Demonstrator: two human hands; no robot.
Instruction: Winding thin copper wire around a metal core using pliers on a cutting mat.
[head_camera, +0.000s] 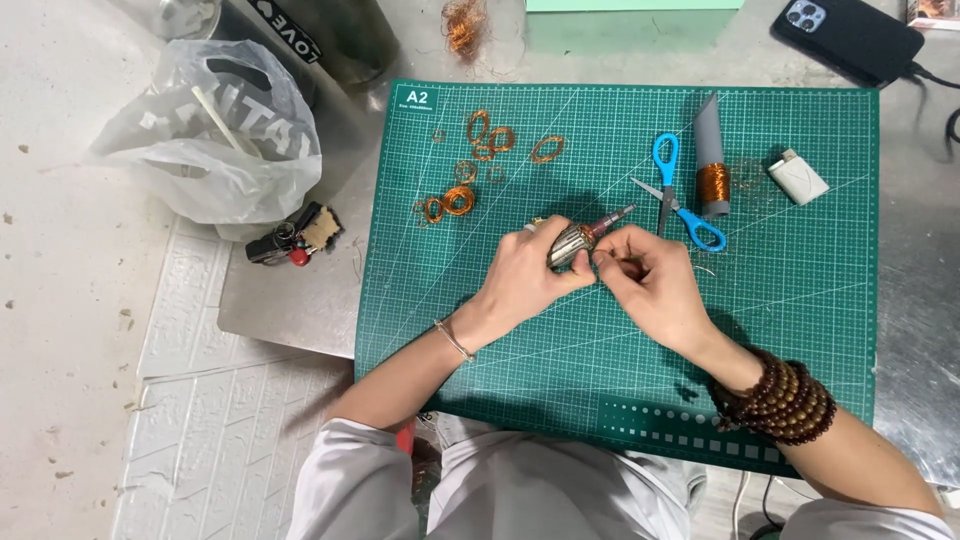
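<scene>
Motor armature (572, 243), small and ribbed with a shaft pointing far-right, sits over the middle of the green cutting mat (800, 300) on the tabletop. Left hand (525, 280) is closed around its body. Right hand (650, 285) has fingertips pinched together at the armature's near-right end; what they pinch is too small to tell. Copper wire coils (470, 165) lie far-left on the mat. Blue scissors (680, 200) and a wire spool (712, 165) lie far-right.
</scene>
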